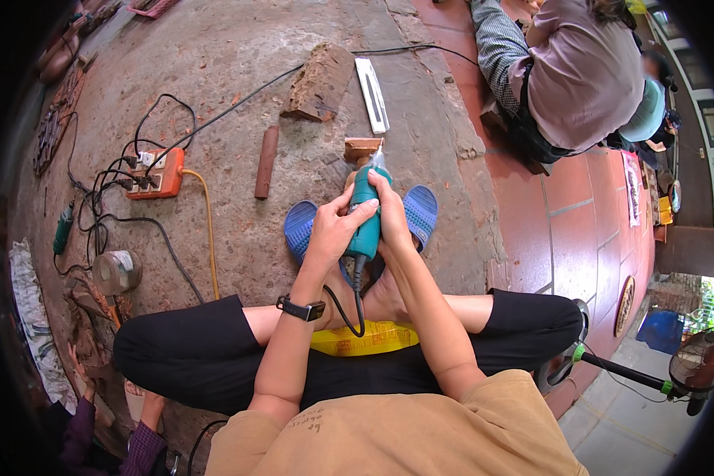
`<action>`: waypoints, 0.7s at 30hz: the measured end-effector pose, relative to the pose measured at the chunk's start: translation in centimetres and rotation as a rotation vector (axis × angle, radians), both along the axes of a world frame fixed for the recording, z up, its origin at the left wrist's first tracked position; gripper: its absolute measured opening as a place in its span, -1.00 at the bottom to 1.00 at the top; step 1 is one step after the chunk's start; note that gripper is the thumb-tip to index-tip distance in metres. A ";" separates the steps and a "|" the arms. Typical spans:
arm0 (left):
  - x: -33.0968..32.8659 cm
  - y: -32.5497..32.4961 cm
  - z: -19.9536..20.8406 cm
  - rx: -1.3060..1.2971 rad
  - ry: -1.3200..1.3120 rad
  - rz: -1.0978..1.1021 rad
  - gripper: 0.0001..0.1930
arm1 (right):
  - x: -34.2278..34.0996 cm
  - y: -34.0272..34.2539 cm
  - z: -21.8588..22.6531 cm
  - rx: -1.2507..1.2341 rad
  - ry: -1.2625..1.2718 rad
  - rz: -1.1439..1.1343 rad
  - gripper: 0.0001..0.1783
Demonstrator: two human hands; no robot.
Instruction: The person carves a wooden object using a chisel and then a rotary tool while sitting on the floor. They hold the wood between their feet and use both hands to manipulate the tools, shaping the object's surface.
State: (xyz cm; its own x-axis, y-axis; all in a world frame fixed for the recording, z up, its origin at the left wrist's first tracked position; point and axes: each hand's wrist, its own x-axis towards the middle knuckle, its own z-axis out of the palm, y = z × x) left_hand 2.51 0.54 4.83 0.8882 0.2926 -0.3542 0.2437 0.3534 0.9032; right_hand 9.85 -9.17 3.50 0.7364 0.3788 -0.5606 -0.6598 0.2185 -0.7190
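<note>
A teal rotary grinder lies between my two hands, its grey tip pointing away from me and its cord looping back below. My left hand is wrapped round its left side, the thumb across the body. My right hand grips the right side, with fingers closed along the housing. Just beyond, a small reddish-brown piece of wood stands close beside the tip; whether they touch I cannot tell. Blue sandals flank the tool. What supports the wood is partly hidden.
Ahead lie a rough wood block, a dark wooden stick and a white slotted strip. Leftward are an orange power strip with tangled cords, another teal tool and a jar. A person sits at the far right.
</note>
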 end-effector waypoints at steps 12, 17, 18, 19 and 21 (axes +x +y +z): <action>-0.4 -0.1 0.4 -0.011 -0.012 0.026 -0.40 | 0.1 0.2 -0.3 -0.044 -0.017 0.026 -0.63; -0.4 0.1 1.2 -0.052 0.067 0.003 -0.39 | 0.1 0.7 -0.1 -0.075 -0.014 0.009 -0.66; -0.4 0.0 1.1 -0.061 0.063 0.014 -0.39 | 0.2 0.9 0.0 -0.087 -0.012 0.017 -0.66; -0.6 0.0 0.8 -0.068 0.059 0.027 -0.39 | 0.2 1.1 0.2 -0.097 -0.011 0.027 -0.66; -0.7 -0.2 0.3 -0.052 0.035 0.065 -0.39 | 0.2 1.1 1.0 -0.099 -0.004 0.053 -0.66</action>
